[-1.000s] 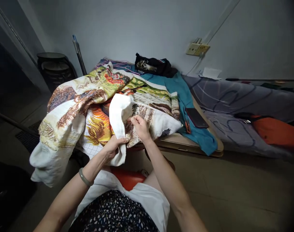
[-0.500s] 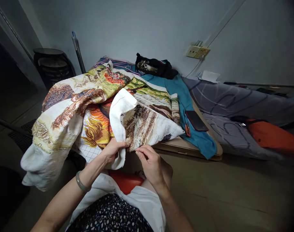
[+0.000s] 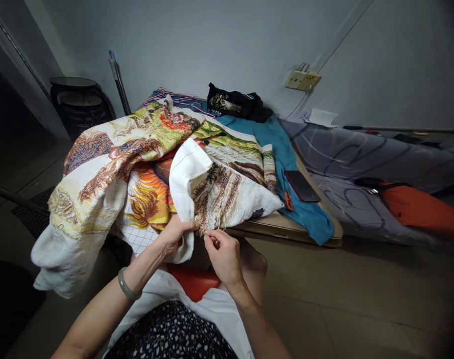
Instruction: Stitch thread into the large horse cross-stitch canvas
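A large cross-stitch cloth [image 3: 236, 192] is spread and bunched over the low table, its stitched picture in browns, greens and orange. My left hand [image 3: 174, 233] grips its folded near edge, thumb on top and the other fingers hidden beneath. Close by on the right, my right hand [image 3: 225, 254] is closed in a pinch at the cloth's lower edge. Whatever sits between those fingertips is too small to make out. A pale thread [image 3: 220, 212] hangs loosely over the stitched brown area just above the right hand.
On a teal garment [image 3: 312, 219] at the table's right lie a dark phone [image 3: 302, 186] and orange-handled snips [image 3: 288, 198]. Behind are a black bag [image 3: 236, 103] and hangers [image 3: 176, 95]. Stacked stools [image 3: 80, 99] stand left; an orange item [image 3: 413, 207] lies on bedding at right.
My right hand has moved slightly left, nearer my left thumb, at the cloth's lower edge. The loose thread shows more plainly. My left hand keeps its grip.
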Action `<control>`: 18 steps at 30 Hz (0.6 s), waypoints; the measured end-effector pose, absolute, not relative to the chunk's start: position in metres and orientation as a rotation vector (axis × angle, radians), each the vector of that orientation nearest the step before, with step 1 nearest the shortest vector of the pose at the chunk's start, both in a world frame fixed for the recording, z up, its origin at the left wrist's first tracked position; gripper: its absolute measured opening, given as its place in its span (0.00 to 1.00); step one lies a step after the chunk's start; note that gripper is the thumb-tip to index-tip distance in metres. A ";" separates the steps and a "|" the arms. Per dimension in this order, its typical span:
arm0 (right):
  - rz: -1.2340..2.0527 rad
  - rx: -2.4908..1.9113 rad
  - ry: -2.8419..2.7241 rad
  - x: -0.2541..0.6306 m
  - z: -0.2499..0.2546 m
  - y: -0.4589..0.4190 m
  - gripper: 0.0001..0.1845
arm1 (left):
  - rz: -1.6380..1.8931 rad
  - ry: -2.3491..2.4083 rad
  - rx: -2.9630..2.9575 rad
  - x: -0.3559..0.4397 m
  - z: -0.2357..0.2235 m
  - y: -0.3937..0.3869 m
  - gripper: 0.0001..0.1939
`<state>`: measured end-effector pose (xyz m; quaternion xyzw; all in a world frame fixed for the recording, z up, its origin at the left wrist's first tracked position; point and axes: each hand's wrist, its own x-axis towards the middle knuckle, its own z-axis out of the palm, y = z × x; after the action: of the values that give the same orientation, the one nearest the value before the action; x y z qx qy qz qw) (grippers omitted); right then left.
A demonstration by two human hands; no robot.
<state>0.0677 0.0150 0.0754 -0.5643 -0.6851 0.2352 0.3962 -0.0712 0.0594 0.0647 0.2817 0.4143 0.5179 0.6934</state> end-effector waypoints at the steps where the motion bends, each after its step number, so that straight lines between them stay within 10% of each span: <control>1: 0.596 -1.432 -1.737 0.067 0.075 0.015 0.09 | 1.159 0.927 0.636 -0.071 0.065 0.059 0.14; 18: 0.548 -1.445 -1.801 0.071 0.080 0.022 0.10 | 1.121 0.929 0.690 -0.072 0.061 0.060 0.14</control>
<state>0.0714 0.0224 0.0802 -0.5644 -0.7037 0.2140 0.3748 -0.0718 0.0602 0.0606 0.3091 0.4160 0.5019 0.6925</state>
